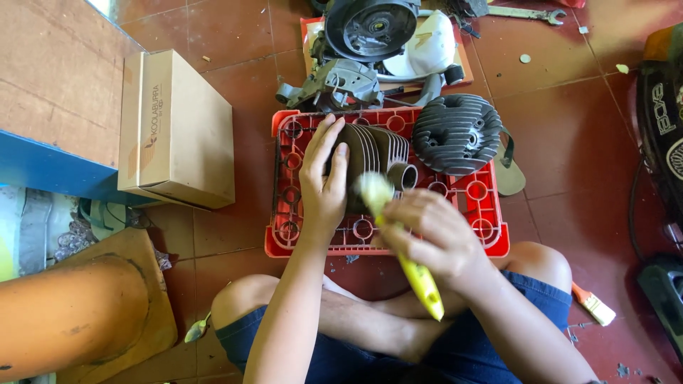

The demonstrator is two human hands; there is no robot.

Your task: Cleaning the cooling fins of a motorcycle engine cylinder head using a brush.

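A cardboard box (pixel 178 128), a spanner (pixel 526 13) and a paintbrush (pixel 592 304) lie on the floor.

The person wears dark blue shorts, with arms and hands bare

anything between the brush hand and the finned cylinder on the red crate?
Nothing visible. The right hand holds the yellow-handled brush with its bristles at the finned cylinder, which the left hand steadies on the red crate.
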